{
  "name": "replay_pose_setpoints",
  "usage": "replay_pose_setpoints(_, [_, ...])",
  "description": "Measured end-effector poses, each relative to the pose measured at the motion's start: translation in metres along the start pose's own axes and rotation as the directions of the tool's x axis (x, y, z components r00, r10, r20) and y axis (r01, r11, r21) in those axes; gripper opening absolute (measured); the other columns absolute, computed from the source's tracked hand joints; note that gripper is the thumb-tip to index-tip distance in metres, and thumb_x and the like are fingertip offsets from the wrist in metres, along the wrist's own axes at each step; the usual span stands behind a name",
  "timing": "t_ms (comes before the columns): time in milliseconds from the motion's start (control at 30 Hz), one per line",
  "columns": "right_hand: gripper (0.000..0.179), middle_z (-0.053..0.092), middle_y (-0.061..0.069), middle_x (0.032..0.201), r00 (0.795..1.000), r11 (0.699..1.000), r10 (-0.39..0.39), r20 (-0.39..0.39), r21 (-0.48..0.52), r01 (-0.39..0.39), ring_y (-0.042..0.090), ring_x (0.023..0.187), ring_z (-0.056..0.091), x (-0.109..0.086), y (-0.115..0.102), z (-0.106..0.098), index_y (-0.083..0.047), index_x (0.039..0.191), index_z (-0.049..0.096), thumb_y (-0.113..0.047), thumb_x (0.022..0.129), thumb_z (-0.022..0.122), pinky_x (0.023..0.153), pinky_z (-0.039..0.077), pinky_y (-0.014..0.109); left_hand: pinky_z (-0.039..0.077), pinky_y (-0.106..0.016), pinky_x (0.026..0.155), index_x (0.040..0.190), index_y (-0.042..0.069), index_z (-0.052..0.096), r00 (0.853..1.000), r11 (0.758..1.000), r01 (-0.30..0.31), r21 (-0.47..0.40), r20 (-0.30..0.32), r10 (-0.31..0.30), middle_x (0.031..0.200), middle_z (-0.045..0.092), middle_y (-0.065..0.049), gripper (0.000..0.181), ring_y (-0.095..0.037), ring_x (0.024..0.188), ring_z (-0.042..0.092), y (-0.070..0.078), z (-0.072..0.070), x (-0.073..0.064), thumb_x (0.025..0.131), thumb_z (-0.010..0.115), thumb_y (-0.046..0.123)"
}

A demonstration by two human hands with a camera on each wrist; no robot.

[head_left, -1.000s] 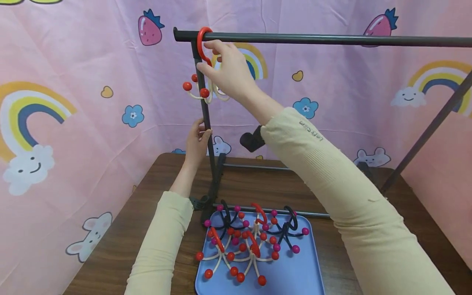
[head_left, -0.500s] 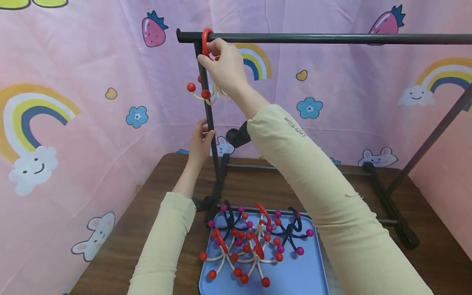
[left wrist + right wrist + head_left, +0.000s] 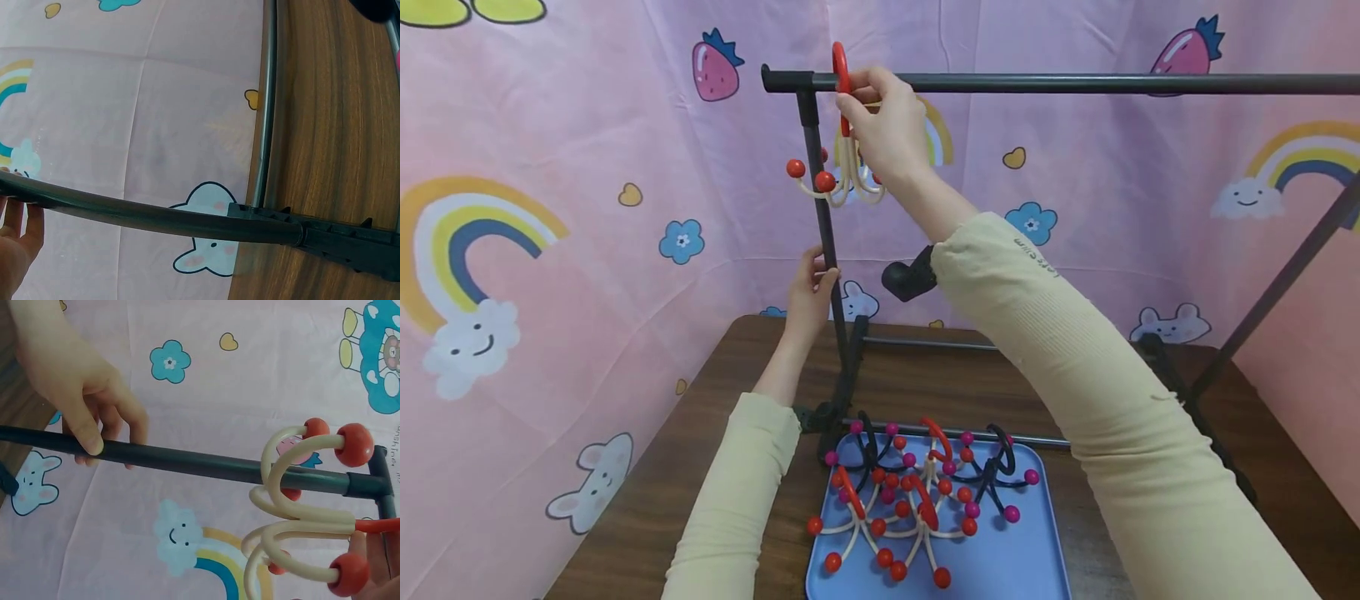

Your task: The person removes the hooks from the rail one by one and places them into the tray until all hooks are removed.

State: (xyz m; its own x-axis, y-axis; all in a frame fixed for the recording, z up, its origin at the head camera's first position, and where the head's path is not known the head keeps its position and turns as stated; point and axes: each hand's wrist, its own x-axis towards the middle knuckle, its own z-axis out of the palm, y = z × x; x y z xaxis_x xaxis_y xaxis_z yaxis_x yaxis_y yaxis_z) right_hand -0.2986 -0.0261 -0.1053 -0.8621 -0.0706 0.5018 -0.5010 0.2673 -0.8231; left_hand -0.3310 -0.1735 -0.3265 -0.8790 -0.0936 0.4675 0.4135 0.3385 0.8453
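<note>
My right hand (image 3: 891, 129) pinches the red hook of a multi-armed hanger (image 3: 848, 162) with cream arms and red ball tips. The hook loops over the dark top bar (image 3: 1075, 83) of a rack, near its left corner, its top standing well above the bar. In the right wrist view the hanger's cream stem (image 3: 325, 522) shows in front of the rack, with only part of the right hand (image 3: 375, 565) at the edge. Lower down, my left hand (image 3: 808, 292) holds the rack's left upright pole (image 3: 194, 460), thumb on one side and fingers on the other.
On the wooden table (image 3: 647, 508) a blue tray (image 3: 1000, 558) bears several more hangers, some cream and red, others black with pink balls (image 3: 990, 475). The rack's feet and lower rods (image 3: 1030, 440) stand behind it. Patterned pink cloth (image 3: 587, 275) hangs around.
My right hand has shifted a little right along the bar with the hanger. Its hook now stands higher over the bar and is turned edge-on. The left hand stays on the pole.
</note>
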Motion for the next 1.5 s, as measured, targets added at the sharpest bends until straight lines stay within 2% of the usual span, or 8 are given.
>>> replay_pose_setpoints(100, [0.018, 0.060, 0.005, 0.103, 1.000, 0.999, -0.011, -0.007, 0.031, 0.012, 0.016, 0.091, 0.060, -0.004, -0.003, -0.008, -0.010, 0.106, 0.059, -0.017, 0.089, 0.057, 0.077, 0.051, 0.019, 0.048, -0.041, 0.089, 0.130, 0.018, 0.042, 1.000, 1.000, 0.005, 0.019, 0.001, -0.005, 0.111, 0.056, -0.015, 0.037, -0.025, 0.103, 0.057, 0.001, 0.001, 0.000, 0.094, 0.048, 0.019])
replay_pose_setpoints(233, [0.017, 0.059, 0.005, 0.103, 0.999, 0.998, -0.042, -0.003, 0.056, 0.042, 0.015, 0.090, 0.061, -0.012, -0.002, -0.019, -0.011, 0.104, 0.060, -0.017, 0.088, 0.059, 0.078, 0.052, 0.021, 0.048, -0.041, 0.089, 0.129, 0.015, 0.042, 1.000, 1.000, -0.013, 0.021, 0.013, 0.013, 0.110, 0.055, -0.015, 0.037, -0.026, 0.102, 0.057, 0.001, 0.001, 0.002, 0.094, 0.050, 0.021])
replay_pose_setpoints(333, [0.019, 0.059, 0.007, 0.102, 0.997, 0.994, -0.083, -0.002, 0.066, 0.083, 0.016, 0.088, 0.063, -0.018, 0.002, -0.026, -0.009, 0.105, 0.060, -0.015, 0.088, 0.059, 0.078, 0.053, 0.021, 0.047, -0.042, 0.090, 0.128, 0.013, 0.041, 1.000, 0.999, -0.028, 0.034, 0.009, 0.028, 0.109, 0.054, -0.016, 0.039, -0.027, 0.103, 0.057, 0.001, -0.001, 0.004, 0.092, 0.051, 0.025])
replay_pose_setpoints(500, [0.024, 0.057, 0.008, 0.103, 0.994, 0.992, -0.105, -0.011, 0.066, 0.106, 0.017, 0.088, 0.063, -0.031, 0.013, -0.036, -0.006, 0.112, 0.058, -0.014, 0.089, 0.057, 0.079, 0.052, 0.023, 0.047, -0.043, 0.089, 0.126, 0.008, 0.042, 0.998, 0.996, -0.067, 0.062, -0.006, 0.068, 0.107, 0.055, -0.020, 0.044, -0.030, 0.102, 0.057, 0.002, -0.003, 0.004, 0.088, 0.051, 0.030])
replay_pose_setpoints(700, [0.026, 0.058, 0.008, 0.106, 0.996, 0.994, -0.085, -0.023, 0.072, 0.087, 0.016, 0.095, 0.060, -0.049, 0.025, -0.054, -0.006, 0.115, 0.056, -0.014, 0.090, 0.056, 0.083, 0.052, 0.026, 0.046, -0.040, 0.091, 0.128, 0.013, 0.042, 1.000, 0.998, -0.009, 0.055, -0.001, 0.010, 0.109, 0.056, -0.015, 0.040, -0.026, 0.104, 0.057, 0.006, -0.003, 0.002, 0.092, 0.052, 0.026])
replay_pose_setpoints(833, [0.027, 0.058, 0.008, 0.106, 0.996, 0.993, -0.088, -0.018, 0.081, 0.089, 0.017, 0.096, 0.060, -0.068, 0.032, -0.064, -0.006, 0.114, 0.056, -0.016, 0.089, 0.058, 0.084, 0.052, 0.028, 0.046, -0.039, 0.094, 0.128, 0.014, 0.043, 1.000, 0.998, 0.018, 0.061, -0.001, -0.018, 0.110, 0.056, -0.014, 0.036, -0.025, 0.106, 0.056, 0.007, -0.002, 0.002, 0.093, 0.051, 0.020])
replay_pose_setpoints(1200, [0.026, 0.061, 0.011, 0.101, 0.987, 0.984, -0.152, 0.059, 0.103, 0.146, 0.017, 0.093, 0.063, -0.126, 0.062, -0.087, 0.000, 0.111, 0.055, -0.014, 0.089, 0.057, 0.088, 0.050, 0.031, 0.046, -0.038, 0.094, 0.126, 0.014, 0.044, 1.000, 1.000, 0.011, 0.024, -0.019, -0.011, 0.109, 0.055, -0.013, 0.034, -0.023, 0.105, 0.056, 0.003, -0.001, 0.001, 0.093, 0.051, 0.020])
replay_pose_setpoints(1500, [0.028, 0.064, 0.010, 0.105, 0.991, 0.993, -0.114, 0.065, 0.034, 0.112, 0.015, 0.095, 0.065, -0.172, 0.086, -0.103, -0.001, 0.113, 0.056, -0.017, 0.090, 0.057, 0.093, 0.047, 0.036, 0.045, -0.036, 0.094, 0.128, 0.013, 0.042, 1.000, 1.000, 0.011, 0.013, -0.012, -0.011, 0.110, 0.054, -0.013, 0.036, -0.023, 0.106, 0.055, 0.002, -0.001, 0.001, 0.094, 0.050, 0.022])
